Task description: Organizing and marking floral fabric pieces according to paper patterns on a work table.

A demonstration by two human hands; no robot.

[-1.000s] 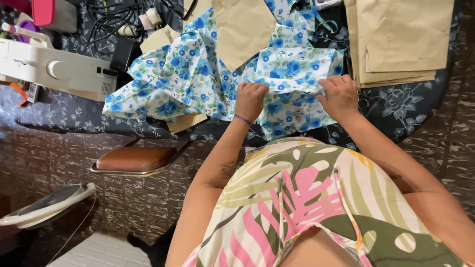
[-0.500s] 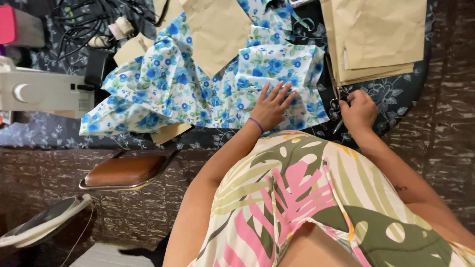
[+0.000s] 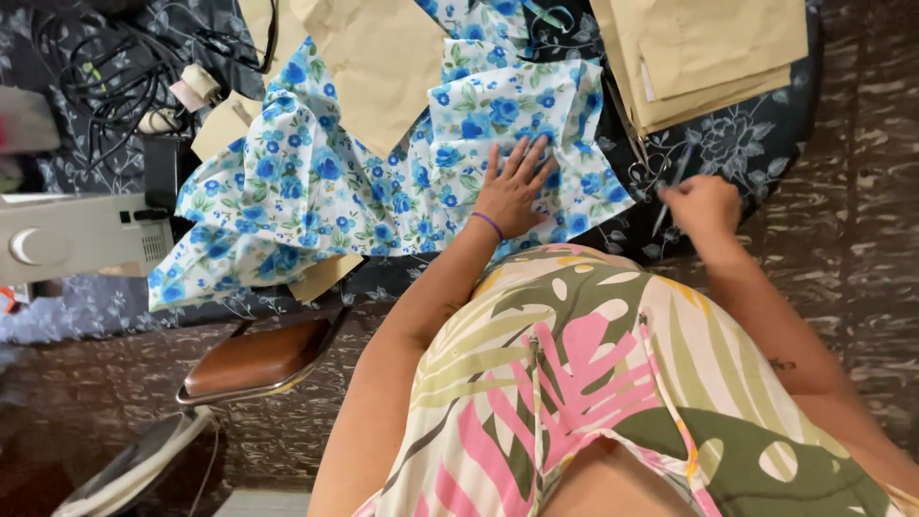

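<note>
The left hand [image 3: 515,191] lies flat, fingers spread, on the blue floral fabric [image 3: 316,191], pressing it against the dark patterned table cover [image 3: 737,144]; it grips nothing. The right hand [image 3: 702,203] is closed around a thin pen-like tool [image 3: 670,187], possibly a marker; the blur prevents confirmation. Scissors [image 3: 643,168] lie just beside this hand. A tan paper pattern piece [image 3: 378,67] rests on the fabric. More tan sheets [image 3: 708,48] are stacked above the right hand. A sewing machine [image 3: 77,235] stands at the left edge.
</note>
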